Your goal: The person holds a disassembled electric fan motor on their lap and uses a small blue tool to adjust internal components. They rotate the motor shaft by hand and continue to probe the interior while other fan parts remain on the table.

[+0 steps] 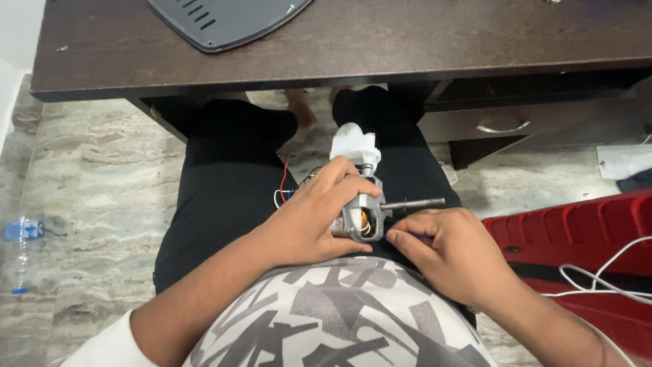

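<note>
**Fan motor held on the lap, casing off**

A small electric motor [361, 211] is held on the lap, over black trousers, below the edge of a dark wooden desk [407, 41]. It is seen bare: the metal frame and copper windings are exposed, and no housing is fitted round it. A steel shaft [414, 202] projects to the right; a white plastic part [354, 144] sits at the far end. Thin red and pale wires [285, 183] trail from the left side of the motor.

The left hand [309, 217] is closed over the motor body from the left, fingers wrapped across its top, thumb below. The right hand [451, 251] is placed just beside the motor's near right corner, below the shaft. Its fingers are curled and pinched together at that corner; whether a small tool or fastener is held there cannot be told.

Progress, as judged: the motor is already out of any casing and free in the hands. A grey slotted cover [224, 20] lies apart on the desk, not attached. Shaft, windings and white part are all in place on the motor.

Nearby: a red plastic piece [577, 231] with a white cable [604, 272] across it at right; marble floor [88, 183]; a plastic bottle [22, 234] at far left.
</note>
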